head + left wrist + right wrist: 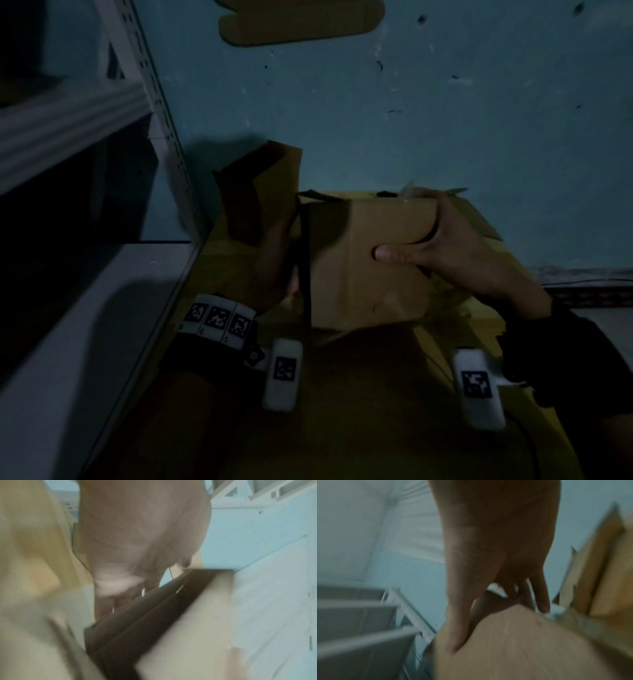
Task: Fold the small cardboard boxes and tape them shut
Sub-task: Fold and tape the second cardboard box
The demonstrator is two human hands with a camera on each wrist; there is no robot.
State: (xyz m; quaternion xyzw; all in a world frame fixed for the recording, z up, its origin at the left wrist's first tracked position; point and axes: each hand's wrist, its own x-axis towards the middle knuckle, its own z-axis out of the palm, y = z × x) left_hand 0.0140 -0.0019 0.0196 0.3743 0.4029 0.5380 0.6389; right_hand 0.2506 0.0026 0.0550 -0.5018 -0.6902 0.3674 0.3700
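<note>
Resting on a spread of flattened yellow-brown cardboard [359,411], the small cardboard box [370,260] lies in the middle of the head view, held between both hands. Its pale brown top panel faces the camera, and its left end is open – a dark flap [239,205] stands up there, with a second flap edge running as a thin dark line down the opening.

The right hand [459,253] grips the box from the right: the thumb lies flat across the top panel, pointing left, while the fingers [539,595] curl over the far edge, where something pale and crinkled, too blurred to name, shows beside them. The left hand [274,260] is at the open left end, deep in shadow; in the left wrist view its fingers [120,601] reach down to the dark rim of the opening and touch it, but whether they pinch the flap or only press on it I cannot tell.

Both wrists carry dark bands with white marker tags. Beyond the box stretches a blue-green floor [445,120] – 1 more flat cardboard blank [301,24] lies at its far edge. A pale metal shelf rack [113,120] stands along the left.
</note>
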